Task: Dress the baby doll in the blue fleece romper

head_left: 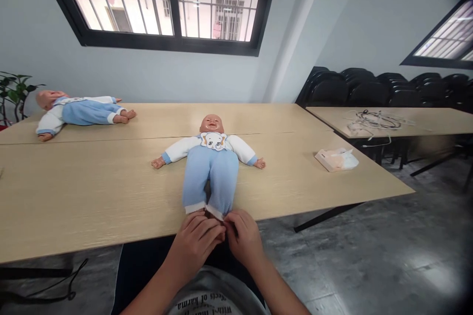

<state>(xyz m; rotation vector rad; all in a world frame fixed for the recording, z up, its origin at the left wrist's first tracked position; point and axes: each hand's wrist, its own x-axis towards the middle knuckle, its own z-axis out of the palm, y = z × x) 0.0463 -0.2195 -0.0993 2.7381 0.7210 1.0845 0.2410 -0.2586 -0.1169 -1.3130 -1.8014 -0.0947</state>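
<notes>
A baby doll (212,170) lies on its back at the table's front edge, its head away from me and its arms spread. It wears light blue trousers, white sleeves with blue cuffs and an animal-face bib (214,141). My left hand (197,242) is closed over the doll's feet, which it mostly hides. Beside it, my right hand (244,237) pinches at the white trouser cuff (214,212) and foot on the right. The fingers of both hands nearly meet there, and exactly what lies between the fingertips is hidden.
A second, similarly dressed doll (88,110) lies at the table's back left. A tissue pack (335,159) sits near the right edge of the table (111,182). Tangled cables (379,120) lie on another table, with stacked black chairs (365,89) behind. A plant (16,92) stands far left.
</notes>
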